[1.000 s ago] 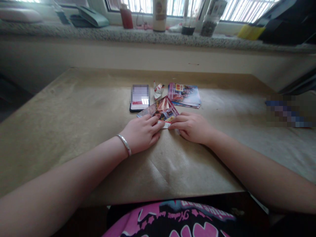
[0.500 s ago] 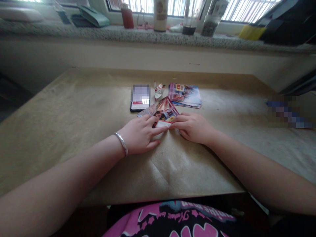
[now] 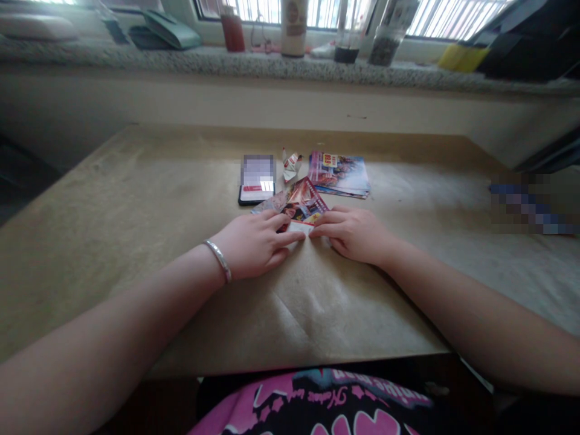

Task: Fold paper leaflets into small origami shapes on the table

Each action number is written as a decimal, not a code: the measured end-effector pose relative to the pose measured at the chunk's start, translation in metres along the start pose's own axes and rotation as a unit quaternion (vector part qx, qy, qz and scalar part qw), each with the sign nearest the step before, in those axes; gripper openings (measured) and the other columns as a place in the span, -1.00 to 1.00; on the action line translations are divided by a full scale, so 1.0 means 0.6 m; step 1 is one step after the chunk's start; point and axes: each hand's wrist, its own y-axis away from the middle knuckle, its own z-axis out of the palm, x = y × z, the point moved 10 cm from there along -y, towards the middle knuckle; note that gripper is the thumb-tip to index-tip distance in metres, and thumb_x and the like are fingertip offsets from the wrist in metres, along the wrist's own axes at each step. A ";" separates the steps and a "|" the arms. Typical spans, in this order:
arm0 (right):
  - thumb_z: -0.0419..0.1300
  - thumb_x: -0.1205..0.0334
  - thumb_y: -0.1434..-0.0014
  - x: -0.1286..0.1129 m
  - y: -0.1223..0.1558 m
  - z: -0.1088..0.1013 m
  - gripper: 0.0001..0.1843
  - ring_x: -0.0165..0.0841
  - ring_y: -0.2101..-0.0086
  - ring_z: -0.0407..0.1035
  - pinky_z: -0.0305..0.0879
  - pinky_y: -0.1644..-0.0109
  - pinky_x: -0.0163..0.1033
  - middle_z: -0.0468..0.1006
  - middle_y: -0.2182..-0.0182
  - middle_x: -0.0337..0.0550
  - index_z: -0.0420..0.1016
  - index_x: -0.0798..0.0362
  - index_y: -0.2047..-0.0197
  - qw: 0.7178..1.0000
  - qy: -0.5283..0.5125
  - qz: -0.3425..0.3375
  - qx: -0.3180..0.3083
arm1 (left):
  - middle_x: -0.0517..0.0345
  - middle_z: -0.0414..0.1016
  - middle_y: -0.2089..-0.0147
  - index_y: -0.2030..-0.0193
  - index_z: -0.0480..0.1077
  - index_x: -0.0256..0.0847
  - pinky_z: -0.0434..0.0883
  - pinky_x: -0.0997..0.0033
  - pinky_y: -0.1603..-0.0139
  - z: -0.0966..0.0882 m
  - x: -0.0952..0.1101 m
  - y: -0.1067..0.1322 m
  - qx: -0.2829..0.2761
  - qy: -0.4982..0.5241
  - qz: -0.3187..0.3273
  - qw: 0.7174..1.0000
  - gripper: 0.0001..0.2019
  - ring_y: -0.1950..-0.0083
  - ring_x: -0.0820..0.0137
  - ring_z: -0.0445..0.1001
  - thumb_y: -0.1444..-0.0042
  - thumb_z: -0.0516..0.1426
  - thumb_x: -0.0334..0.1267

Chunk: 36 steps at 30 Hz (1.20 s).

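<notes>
Hands [image 3: 251, 244] [image 3: 356, 234] touch near edge of printed leaflet [image 3: 301, 208] on brown paper [image 3: 136, 241].

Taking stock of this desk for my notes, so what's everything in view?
flyer: 1, red and multicoloured, under the hands
flyer stack: 1, multicoloured, behind the flyer
paper figure: 1, red and white, beside the stack
phone: 1, black, left of the flyer
brown paper: 1 sheet, tan, covering the table
bottles: 2, red and cream, on the granite sill
glass jars: 2, dark contents, on the sill
left hand: 1, on the flyer, silver bangle at the wrist
right hand: 1, fingertips at the flyer's near edge
</notes>
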 end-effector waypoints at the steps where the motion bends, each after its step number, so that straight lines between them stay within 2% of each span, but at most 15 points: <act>1: 0.04 0.41 -0.14 0.000 0.001 0.000 -0.63 -0.29 0.18 0.38 0.25 0.18 -0.23 0.58 0.13 -0.19 0.56 -0.05 0.08 1.000 0.001 0.000 0.000 | -0.03 0.36 -0.14 -0.19 0.31 -0.03 0.34 0.18 -0.11 0.001 -0.002 0.001 -0.004 0.010 0.001 1.000 -0.63 -0.12 0.20 0.34 -0.26 -0.03 -0.19; 7: 0.04 0.41 -0.13 0.001 0.003 0.001 -0.63 -0.29 0.19 0.38 0.24 0.19 -0.25 0.58 0.14 -0.21 0.56 -0.05 0.10 1.000 0.003 -0.003 0.004 | -0.02 0.33 -0.18 -0.19 0.31 -0.06 0.33 0.14 -0.16 0.003 -0.010 0.004 -0.031 0.039 0.002 0.999 -0.61 -0.16 0.18 0.33 -0.25 -0.06 -0.24; 17: 0.05 0.41 -0.13 0.004 0.004 0.002 -0.62 -0.31 0.18 0.37 0.23 0.20 -0.25 0.58 0.13 -0.19 0.56 -0.07 0.08 1.000 0.006 0.000 0.006 | 0.00 0.26 -0.26 -0.19 0.33 -0.03 0.35 0.16 -0.15 0.003 -0.012 0.005 -0.025 0.040 0.004 0.999 -0.60 -0.20 0.17 0.30 -0.21 -0.02 -0.27; 27: 0.05 0.42 -0.12 0.003 0.006 0.000 -0.62 -0.30 0.18 0.39 0.23 0.21 -0.25 0.59 0.13 -0.21 0.56 -0.06 0.09 1.000 0.001 0.000 0.011 | 0.10 0.39 -0.18 -0.16 0.35 0.03 0.39 0.17 -0.07 -0.003 -0.016 0.010 -0.036 0.020 0.029 0.999 -0.57 -0.10 0.19 0.40 -0.15 0.03 -0.30; 36: 0.04 0.41 -0.13 0.004 0.007 0.000 -0.63 -0.29 0.18 0.39 0.23 0.22 -0.25 0.58 0.12 -0.19 0.56 -0.06 0.09 1.000 0.006 0.002 0.009 | 0.19 0.44 -0.15 -0.01 0.48 -0.02 0.41 0.25 -0.07 -0.008 -0.024 0.011 -0.032 0.051 0.029 0.998 -0.65 -0.08 0.27 0.44 -0.15 0.01 -0.33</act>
